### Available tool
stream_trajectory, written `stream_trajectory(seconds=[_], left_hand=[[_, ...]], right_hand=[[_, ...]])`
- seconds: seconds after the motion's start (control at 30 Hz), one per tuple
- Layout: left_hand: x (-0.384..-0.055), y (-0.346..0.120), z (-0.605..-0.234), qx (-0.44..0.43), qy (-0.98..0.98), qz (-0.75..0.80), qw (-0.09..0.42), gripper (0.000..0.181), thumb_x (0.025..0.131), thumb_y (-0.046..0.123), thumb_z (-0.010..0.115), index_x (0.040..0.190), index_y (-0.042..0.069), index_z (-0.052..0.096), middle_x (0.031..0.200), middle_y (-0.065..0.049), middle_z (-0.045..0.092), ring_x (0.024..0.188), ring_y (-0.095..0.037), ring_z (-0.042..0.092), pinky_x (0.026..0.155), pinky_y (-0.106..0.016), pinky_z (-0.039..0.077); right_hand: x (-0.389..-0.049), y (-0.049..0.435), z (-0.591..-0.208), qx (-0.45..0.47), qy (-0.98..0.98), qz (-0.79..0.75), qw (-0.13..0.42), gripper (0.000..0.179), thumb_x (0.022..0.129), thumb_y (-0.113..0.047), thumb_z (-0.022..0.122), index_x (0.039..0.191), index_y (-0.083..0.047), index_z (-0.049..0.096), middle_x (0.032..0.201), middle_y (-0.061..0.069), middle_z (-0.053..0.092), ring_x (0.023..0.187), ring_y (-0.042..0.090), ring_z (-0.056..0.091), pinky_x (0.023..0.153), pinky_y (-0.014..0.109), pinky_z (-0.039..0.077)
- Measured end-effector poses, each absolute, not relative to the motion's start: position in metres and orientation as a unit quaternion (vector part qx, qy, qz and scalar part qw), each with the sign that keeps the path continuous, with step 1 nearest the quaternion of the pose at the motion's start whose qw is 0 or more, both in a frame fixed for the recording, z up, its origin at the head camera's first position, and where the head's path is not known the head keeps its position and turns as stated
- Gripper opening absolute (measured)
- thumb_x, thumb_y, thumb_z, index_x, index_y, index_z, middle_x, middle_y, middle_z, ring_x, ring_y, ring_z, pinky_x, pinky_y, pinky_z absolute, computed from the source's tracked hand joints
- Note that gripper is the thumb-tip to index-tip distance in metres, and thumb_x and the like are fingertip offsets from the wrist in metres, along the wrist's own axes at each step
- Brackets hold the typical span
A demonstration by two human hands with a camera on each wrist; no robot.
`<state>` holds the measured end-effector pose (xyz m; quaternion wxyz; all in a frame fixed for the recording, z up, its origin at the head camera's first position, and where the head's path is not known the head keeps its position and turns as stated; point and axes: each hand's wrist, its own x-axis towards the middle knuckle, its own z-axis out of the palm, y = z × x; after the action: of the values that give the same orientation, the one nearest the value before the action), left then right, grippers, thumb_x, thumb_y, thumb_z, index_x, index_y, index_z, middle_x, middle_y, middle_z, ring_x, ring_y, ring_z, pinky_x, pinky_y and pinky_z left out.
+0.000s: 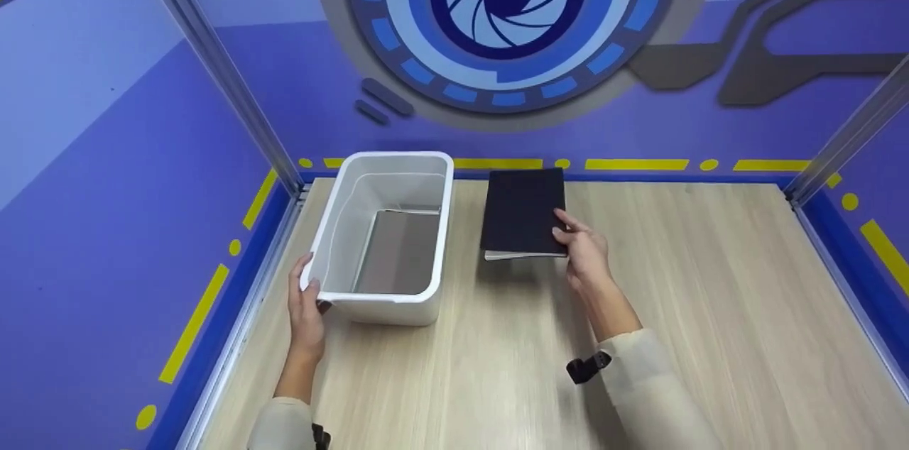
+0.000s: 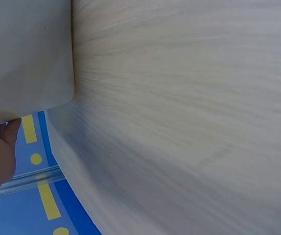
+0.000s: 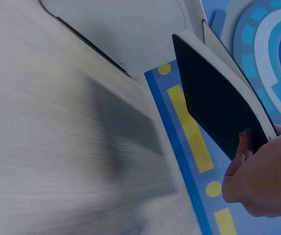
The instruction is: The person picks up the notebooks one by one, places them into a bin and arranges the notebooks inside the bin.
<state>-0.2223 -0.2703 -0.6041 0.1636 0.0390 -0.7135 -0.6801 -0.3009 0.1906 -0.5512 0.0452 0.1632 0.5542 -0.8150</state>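
A white plastic bin [image 1: 398, 311] stands on the table at the left, with a grey-brown flat book-like item [image 1: 399, 251] lying on its floor. My left hand [image 1: 307, 315] grips the bin's near left corner at the rim; the left wrist view shows this hand [image 2: 0, 156] beside the bin wall [image 2: 27, 54]. To the right of the bin, my right hand [image 1: 586, 255] pinches a black-covered notebook [image 1: 524, 212] by its right edge. The right wrist view shows the notebook [image 3: 214, 93] held above the table, its cover slightly parted from the pale pages, with the fingers of the right hand [image 3: 265, 176] on both sides.
The light wood table [image 1: 710, 308] runs up to a blue-purple back wall [image 1: 639, 130] with yellow dashes. Metal frame posts [image 1: 234, 88] stand at the corners. A small black device [image 1: 588, 368] is on the right sleeve. The notebook casts a shadow [image 3: 125, 122] on the table.
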Motion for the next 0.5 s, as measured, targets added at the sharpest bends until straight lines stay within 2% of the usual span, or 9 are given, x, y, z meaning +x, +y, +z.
stream_trajectory(seconds=[0.1,0.27,0.4,0.5], left_hand=[[-0.221,-0.269,-0.604,0.043,-0.711,-0.682,0.164,0.051,0.113,0.023,0.034,0.164,0.02,0.036,0.156,-0.004,0.048,0.134,-0.019,0.054,0.105,-0.025,0.045],[-0.218,-0.269,-0.605,0.057,-0.705,-0.689,0.157,0.05,0.113,0.024,0.035,0.163,0.02,0.037,0.147,-0.005,0.05,0.125,-0.022,0.057,0.094,-0.024,0.051],[-0.221,-0.268,-0.603,0.05,-0.704,-0.69,0.16,0.051,0.113,0.023,0.034,0.163,0.02,0.037,0.147,-0.007,0.051,0.126,-0.024,0.057,0.096,-0.025,0.05],[-0.223,-0.269,-0.601,0.043,-0.707,-0.687,0.162,0.051,0.113,0.023,0.035,0.164,0.02,0.037,0.149,-0.007,0.051,0.127,-0.022,0.056,0.098,-0.025,0.049]], right_hand=[[-0.298,0.19,-0.547,0.159,0.551,-0.818,0.041,0.053,0.106,-0.001,0.053,0.159,-0.007,0.05,0.178,0.008,0.028,0.164,0.019,0.029,0.132,0.033,0.025],[-0.295,0.185,-0.538,0.157,0.529,-0.833,0.04,0.052,0.106,0.0,0.052,0.158,-0.008,0.051,0.177,0.007,0.029,0.162,0.018,0.034,0.132,0.032,0.027],[-0.295,0.18,-0.527,0.149,0.523,-0.839,0.025,0.053,0.105,0.003,0.053,0.158,-0.005,0.05,0.177,0.01,0.03,0.161,0.019,0.035,0.131,0.032,0.027],[-0.295,0.175,-0.52,0.141,0.521,-0.842,0.016,0.053,0.105,0.004,0.053,0.157,-0.003,0.05,0.175,0.012,0.032,0.159,0.021,0.038,0.128,0.031,0.034]])
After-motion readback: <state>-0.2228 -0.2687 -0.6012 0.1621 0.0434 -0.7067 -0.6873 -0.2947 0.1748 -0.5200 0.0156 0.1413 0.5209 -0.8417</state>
